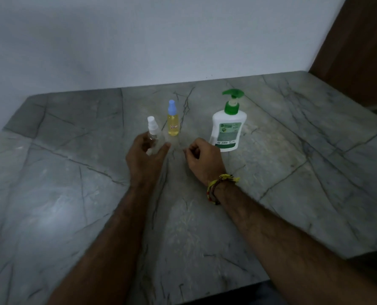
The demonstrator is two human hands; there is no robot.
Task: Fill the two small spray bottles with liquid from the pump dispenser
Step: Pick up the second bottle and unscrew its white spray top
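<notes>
A clear small spray bottle (152, 133) with a white top stands on the grey marble counter (293, 172). My left hand (144, 155) is cupped round its lower part, fingers on its left and thumb stretched to its right; whether the hand touches it is unclear. Just behind and to the right stands a second small spray bottle (173, 122) with yellow liquid and a blue cap. The white pump dispenser (228, 126) with a green pump head stands upright further right. My right hand (201, 158) hovers between the bottles and the dispenser, fingers loosely curled, holding nothing.
A pale wall runs behind the counter. A brown wooden panel (359, 51) stands at the back right corner. The counter's front edge drops off at the lower right. A thread band circles my right wrist.
</notes>
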